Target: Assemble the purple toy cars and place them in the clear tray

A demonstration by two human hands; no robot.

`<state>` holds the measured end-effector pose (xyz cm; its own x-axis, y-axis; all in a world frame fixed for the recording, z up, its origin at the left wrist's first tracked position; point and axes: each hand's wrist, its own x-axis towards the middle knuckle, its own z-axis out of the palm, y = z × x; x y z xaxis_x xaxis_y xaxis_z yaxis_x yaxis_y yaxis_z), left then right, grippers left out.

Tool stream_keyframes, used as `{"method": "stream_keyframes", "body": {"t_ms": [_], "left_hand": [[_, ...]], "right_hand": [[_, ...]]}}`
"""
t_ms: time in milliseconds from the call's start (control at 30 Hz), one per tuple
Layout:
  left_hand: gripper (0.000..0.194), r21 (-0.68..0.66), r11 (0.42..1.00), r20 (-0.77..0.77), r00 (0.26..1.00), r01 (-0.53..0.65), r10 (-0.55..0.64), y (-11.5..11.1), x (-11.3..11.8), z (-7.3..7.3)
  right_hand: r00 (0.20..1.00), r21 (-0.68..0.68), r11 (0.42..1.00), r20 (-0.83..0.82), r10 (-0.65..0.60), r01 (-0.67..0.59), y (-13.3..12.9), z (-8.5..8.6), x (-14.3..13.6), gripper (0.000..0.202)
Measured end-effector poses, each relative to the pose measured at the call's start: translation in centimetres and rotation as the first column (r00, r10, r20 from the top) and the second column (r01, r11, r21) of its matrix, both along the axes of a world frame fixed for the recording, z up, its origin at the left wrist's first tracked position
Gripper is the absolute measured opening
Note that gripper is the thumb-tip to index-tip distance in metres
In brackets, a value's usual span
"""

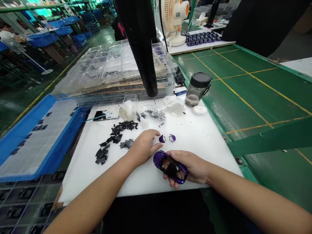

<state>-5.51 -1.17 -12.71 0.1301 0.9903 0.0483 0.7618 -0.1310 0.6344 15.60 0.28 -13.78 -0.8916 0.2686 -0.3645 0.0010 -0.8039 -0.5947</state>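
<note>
My right hand (192,165) holds a glossy purple car-shaped shell (170,166) with a dark top, tilted over the front part of the white work surface (207,136). To its upper left is my left hand (145,146), thumb and forefinger apart, with nothing seen between them. Just beyond those fingertips lie two small purple pieces with cut-out openings, a left one (162,138) and a right one (172,138). Loose black flat pieces (117,133) are strewn left of my left hand, with a few greyish ones (126,144) close to the wrist.
A black tool with a thin tip (147,65) hangs over the surface's back. Behind are stacked clear compartment trays (114,65); a lidded jar (197,89) and white oval case (200,110) stand right. A blue tray (44,162) is left; a fan (174,19) stands farther back.
</note>
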Motion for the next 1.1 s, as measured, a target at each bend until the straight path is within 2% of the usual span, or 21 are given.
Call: {"method": "stream_keyframes", "body": {"t_ms": [100,200,267,333,433,533,600,667,733,867,933,1067,1100], "left_hand": [[0.021,0.089,0.996,-0.006,1.000,0.020,-0.019,0.0,-0.1,1.7],[0.019,0.164,0.986,-0.015,1.000,-0.008,0.010,-0.4,-0.2,4.1],[0.021,0.157,0.986,0.017,0.998,-0.057,0.055,-1.1,-0.2,5.4],[0.021,0.113,0.986,0.094,0.989,-0.124,0.113,-2.2,0.0,6.1],[0.029,-0.030,0.983,0.338,0.924,-0.180,0.179,-4.1,0.6,5.6],[0.037,-0.170,0.979,0.592,0.783,-0.109,0.190,-5.4,1.5,4.3],[0.035,-0.196,0.979,0.677,0.713,-0.062,0.181,-6.0,2.2,3.7],[0.032,-0.188,0.981,0.712,0.682,-0.048,0.170,-6.2,2.8,3.5],[0.029,-0.156,0.986,0.706,0.691,-0.066,0.158,-6.4,3.1,3.4],[0.022,-0.010,0.988,0.570,0.811,-0.155,0.133,-6.5,3.2,3.4],[0.018,0.041,0.985,0.540,0.834,-0.165,0.117,-6.5,3.2,3.3],[0.019,0.019,0.985,0.648,0.752,-0.174,0.120,-6.7,3.5,2.8],[0.022,0.009,0.982,0.675,0.726,-0.189,0.133,-6.9,3.7,2.6]], "right_hand": [[0.997,-0.010,0.997,0.005,-0.083,0.083,-0.2,0.3,0.1,0.039],[0.992,-0.014,0.992,0.005,-0.126,0.126,-0.2,0.7,0.2,0.038],[0.990,-0.007,0.990,-0.003,-0.143,0.143,-0.3,1.0,0.2,0.038],[0.988,0.005,0.988,-0.013,-0.152,0.152,-0.4,1.0,0.3,0.038],[0.988,0.044,0.988,-0.032,-0.150,0.151,-0.6,0.9,0.3,0.039],[0.990,0.125,0.983,-0.057,-0.125,0.132,-0.9,0.7,0.4,0.039],[0.993,0.175,0.978,-0.066,-0.101,0.112,-1.0,0.6,0.4,0.039],[0.994,0.201,0.974,-0.068,-0.090,0.102,-1.2,0.6,0.4,0.040],[0.993,0.208,0.973,-0.068,-0.092,0.104,-1.3,0.6,0.4,0.041],[0.992,0.223,0.967,-0.063,-0.110,0.121,-1.4,0.6,0.4,0.041],[0.991,0.234,0.963,-0.054,-0.125,0.134,-1.4,0.8,0.4,0.041],[0.991,0.254,0.958,-0.010,-0.137,0.135,-2.1,2.0,0.0,0.039],[0.984,0.253,0.953,0.020,-0.179,0.168,-2.5,2.4,-0.1,0.038]]}}
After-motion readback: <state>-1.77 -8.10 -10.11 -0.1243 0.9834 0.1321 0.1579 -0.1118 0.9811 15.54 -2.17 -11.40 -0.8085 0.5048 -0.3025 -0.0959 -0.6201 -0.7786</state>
